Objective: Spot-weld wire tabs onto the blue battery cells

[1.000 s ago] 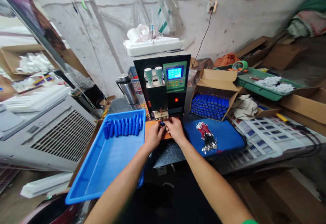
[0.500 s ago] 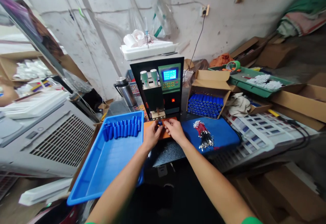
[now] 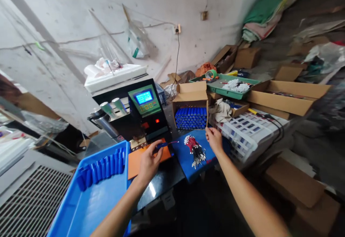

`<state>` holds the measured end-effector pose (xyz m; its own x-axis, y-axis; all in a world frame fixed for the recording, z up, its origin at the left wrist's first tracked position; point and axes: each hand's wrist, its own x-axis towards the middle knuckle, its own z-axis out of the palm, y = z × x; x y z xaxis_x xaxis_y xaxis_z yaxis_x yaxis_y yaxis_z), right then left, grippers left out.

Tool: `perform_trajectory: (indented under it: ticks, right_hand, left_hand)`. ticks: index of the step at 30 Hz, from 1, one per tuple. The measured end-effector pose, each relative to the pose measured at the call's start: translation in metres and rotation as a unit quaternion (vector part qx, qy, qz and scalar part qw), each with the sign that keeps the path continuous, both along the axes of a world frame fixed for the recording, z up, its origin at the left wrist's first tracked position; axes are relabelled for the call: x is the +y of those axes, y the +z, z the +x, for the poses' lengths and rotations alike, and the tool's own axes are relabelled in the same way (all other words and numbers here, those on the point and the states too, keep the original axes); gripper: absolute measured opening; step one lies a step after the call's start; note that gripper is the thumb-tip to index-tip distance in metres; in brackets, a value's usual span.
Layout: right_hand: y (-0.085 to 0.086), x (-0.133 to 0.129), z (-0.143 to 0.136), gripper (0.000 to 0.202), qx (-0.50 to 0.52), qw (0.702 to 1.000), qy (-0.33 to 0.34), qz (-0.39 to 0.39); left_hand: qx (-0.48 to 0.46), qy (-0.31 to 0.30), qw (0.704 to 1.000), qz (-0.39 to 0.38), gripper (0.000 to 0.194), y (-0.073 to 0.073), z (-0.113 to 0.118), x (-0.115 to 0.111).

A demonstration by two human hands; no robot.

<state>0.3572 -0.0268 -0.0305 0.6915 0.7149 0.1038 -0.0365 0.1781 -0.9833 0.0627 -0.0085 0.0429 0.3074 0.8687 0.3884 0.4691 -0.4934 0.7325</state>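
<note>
Hands have parted since half a second ago, when both were pinched together at the foot of the welding machine (image 3: 134, 111). The left hand (image 3: 148, 161) now lies over the orange mat (image 3: 136, 159) with its fingers closed on a small blue battery (image 3: 161, 145). A thin red wire (image 3: 172, 143) trails from the battery toward the blue pad (image 3: 185, 158), though the view is too small to be sure how the two are joined. The right hand (image 3: 214, 139) has swung away to the right and now sits at the front edge of the cardboard box (image 3: 190, 95). Its fingers are curled near the rows of blue cells (image 3: 191, 117) packed inside, and whether they grip anything cannot be told. Judging by this, the piece has come away from the machine in the left hand alone, while the right is already at the box of cells.

Just below the right hand, on the blue pad, lies a bundle of red wires (image 3: 194, 150) with metal ends. The blue tray (image 3: 88, 208) at the left edge of the worktop (image 3: 161, 179) holds a row of blue sleeves (image 3: 101, 167) along its far side. The head has also turned right, so the green tray (image 3: 225, 90) and the white rack (image 3: 246, 127) now sit nearer the middle of the view.
</note>
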Motion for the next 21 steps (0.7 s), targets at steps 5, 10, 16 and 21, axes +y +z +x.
perform_trajectory:
  ticks: [5, 10, 16, 21]
  right_hand:
    - [-0.025, -0.001, 0.006, 0.047, -0.077, 0.997, -0.012, -0.015]
    - [-0.015, -0.005, 0.004, 0.044, -0.085, 0.996, 0.000, -0.019]
    - [-0.012, -0.004, 0.005, 0.043, -0.067, 0.998, -0.003, -0.019]
    - [-0.011, -0.004, 0.005, 0.043, -0.053, 0.998, -0.001, -0.013]
  left_hand:
    - [-0.011, 0.026, 0.997, 0.070, 0.037, 0.008, 0.072, 0.046]
    - [-0.017, 0.084, 0.979, 0.187, 0.033, 0.008, 0.126, 0.109]
    - [0.078, 0.058, 0.976, 0.196, 0.034, -0.007, 0.154, 0.155]
    - [0.125, 0.050, 0.968, 0.210, 0.040, -0.015, 0.154, 0.157]
